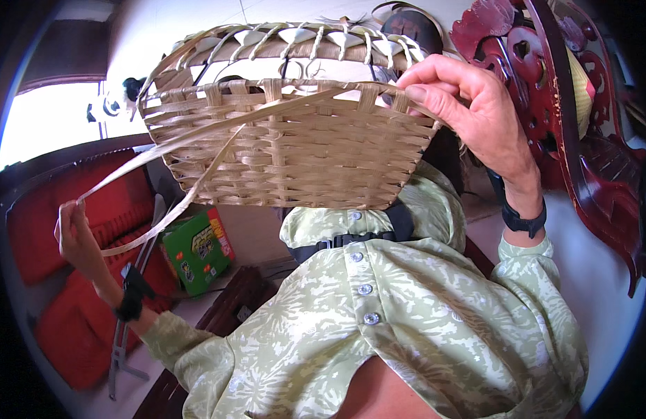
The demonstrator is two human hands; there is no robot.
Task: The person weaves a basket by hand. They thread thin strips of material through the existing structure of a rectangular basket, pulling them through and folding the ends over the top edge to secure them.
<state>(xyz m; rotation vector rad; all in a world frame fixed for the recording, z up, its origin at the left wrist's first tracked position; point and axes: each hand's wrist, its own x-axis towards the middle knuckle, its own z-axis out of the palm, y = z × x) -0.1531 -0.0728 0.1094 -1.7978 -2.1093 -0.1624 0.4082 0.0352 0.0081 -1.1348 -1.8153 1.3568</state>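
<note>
A woven basket (288, 157) of flat tan strips sits in front of my lap, its near wall facing me. Along its far rim runs a lacing (295, 40) of pale cord looped over a band. My left hand (75, 234), out to the left, is closed in a pinch on a long, flat weaving strip (190, 138). From there the strip stretches across the basket's near wall to the right end of its rim. At that corner my right hand (470, 105) pinches the strip against the rim; its fingertips are partly hidden. A loose tail of strip hangs below my left hand.
To the left are a red seat (78, 209), a green box (195, 255) and a thin grey metal stand (120, 342). A carved dark red wooden chair (571, 160) stands close on the right. Beyond the basket lies a dark round object (414, 29).
</note>
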